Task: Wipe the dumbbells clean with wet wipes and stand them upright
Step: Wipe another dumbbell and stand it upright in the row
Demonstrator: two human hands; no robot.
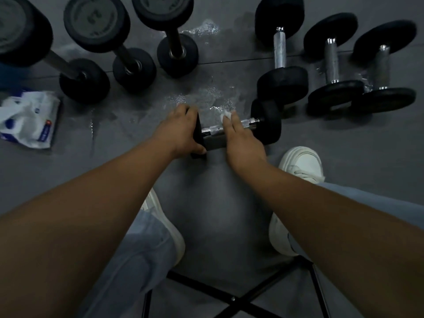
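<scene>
Left grip (181, 131) is clamping dumbbell (267, 121) head against rolling | right grip (243, 143), fingers flat, is pressing wet wipe (227, 115) onto handle (249, 123)

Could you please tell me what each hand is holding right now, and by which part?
The left hand grips the lying dumbbell by the head on that side; the right hand presses a wet wipe onto its handle.
</scene>
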